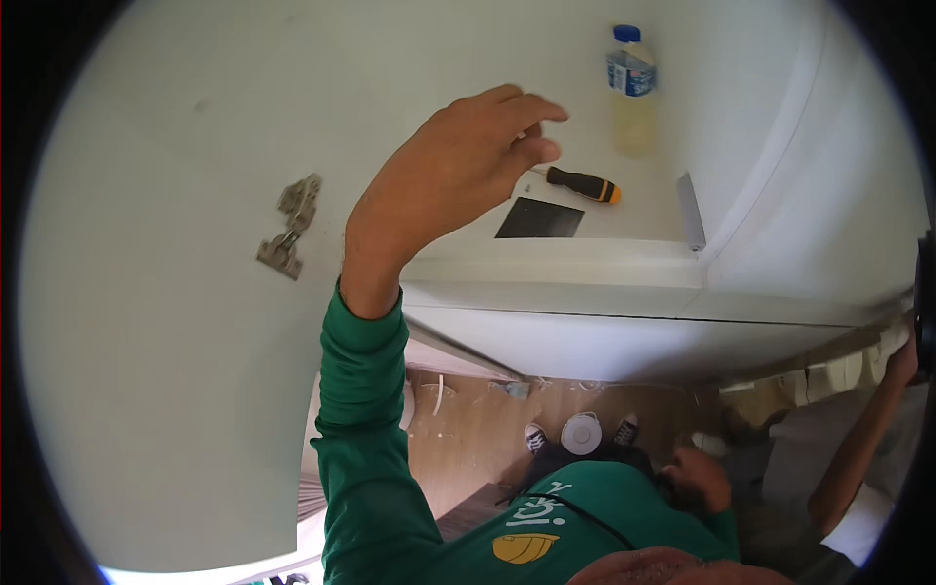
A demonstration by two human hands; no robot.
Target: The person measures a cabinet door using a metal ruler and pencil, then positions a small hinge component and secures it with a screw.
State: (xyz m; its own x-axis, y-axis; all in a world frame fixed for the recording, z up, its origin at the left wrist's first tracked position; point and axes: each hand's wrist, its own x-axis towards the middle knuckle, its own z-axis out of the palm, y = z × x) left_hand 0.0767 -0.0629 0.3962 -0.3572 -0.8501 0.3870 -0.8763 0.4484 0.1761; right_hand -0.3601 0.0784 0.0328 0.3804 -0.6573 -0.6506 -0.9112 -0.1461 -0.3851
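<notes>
My left hand [458, 161] is raised over the white cabinet shelf [468, 251], palm turned down. Its thumb and index finger are bent but stay apart, with nothing plain between them. Just beyond its fingertips lies a screwdriver [583, 185] with a black and orange handle. A dark flat rectangular piece [540, 218] rests nearer the shelf's front edge, and a tiny screw-like bit [527, 188] is beside it. My right hand [700, 478] is low at my side, its fingers curled and partly hidden; whatever they hold, if anything, cannot be made out.
A metal hinge [291, 226] is fixed to the white door panel [166, 341] on the left. Farther back stands a blue-capped bottle of yellowish liquid [634, 93]. A grey strip [690, 212] sits by the right wall. Another person's arm [868, 439] reaches in at right. A round white object [582, 433] is below.
</notes>
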